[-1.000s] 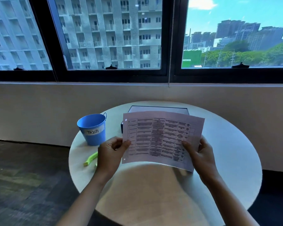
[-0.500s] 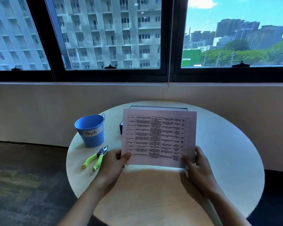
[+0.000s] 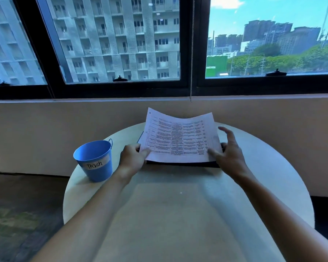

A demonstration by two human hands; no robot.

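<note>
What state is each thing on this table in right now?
Printed sheet, bowed, lying over the dark box.
Dark box, flat on table, mostly covered.
Trash bucket, upright, looks empty.
Left hand, pinching the sheet's corner.
Right hand, fingers spread, thumb on sheet.

Pale pink sheet (image 3: pixel 180 137) (black table print)

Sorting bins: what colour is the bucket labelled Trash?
The small round bucket is blue; head view.
</note>
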